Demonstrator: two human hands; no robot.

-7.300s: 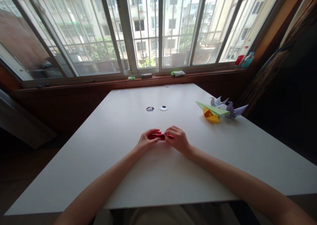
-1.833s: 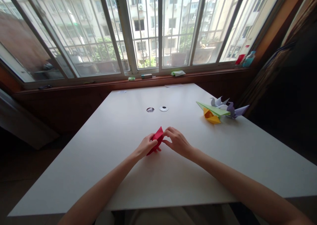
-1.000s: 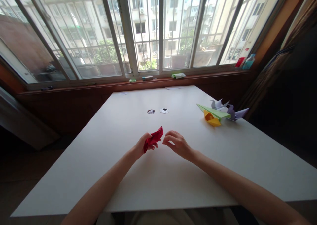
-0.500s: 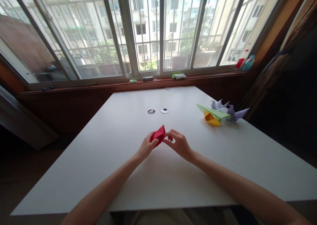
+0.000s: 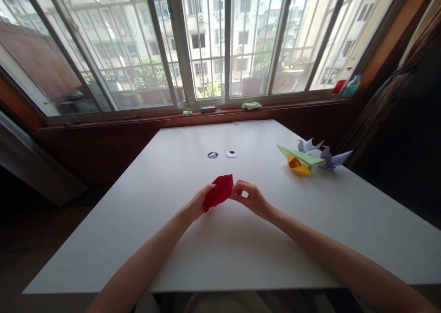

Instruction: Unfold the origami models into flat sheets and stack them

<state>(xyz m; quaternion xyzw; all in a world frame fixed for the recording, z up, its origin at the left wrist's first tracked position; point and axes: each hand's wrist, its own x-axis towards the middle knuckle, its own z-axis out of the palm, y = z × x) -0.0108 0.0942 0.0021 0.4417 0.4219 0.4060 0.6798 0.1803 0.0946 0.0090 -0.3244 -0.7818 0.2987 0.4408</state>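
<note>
Left hand (image 5: 199, 203) is gripping the lower left end of the red paper (image 5: 218, 192), fingers closed on it, holding it just above the white counter (image 5: 220, 258) near its middle. Right hand (image 5: 252, 198) is pinching the paper's right corner between thumb and fingertips, other fingers curled, both hands meeting at the folded piece. Further right, well apart from the hands, a green plane (image 5: 303, 155), a yellow fold (image 5: 298, 166) and purple cranes (image 5: 330, 157) are lying together near the counter's right edge.
</note>
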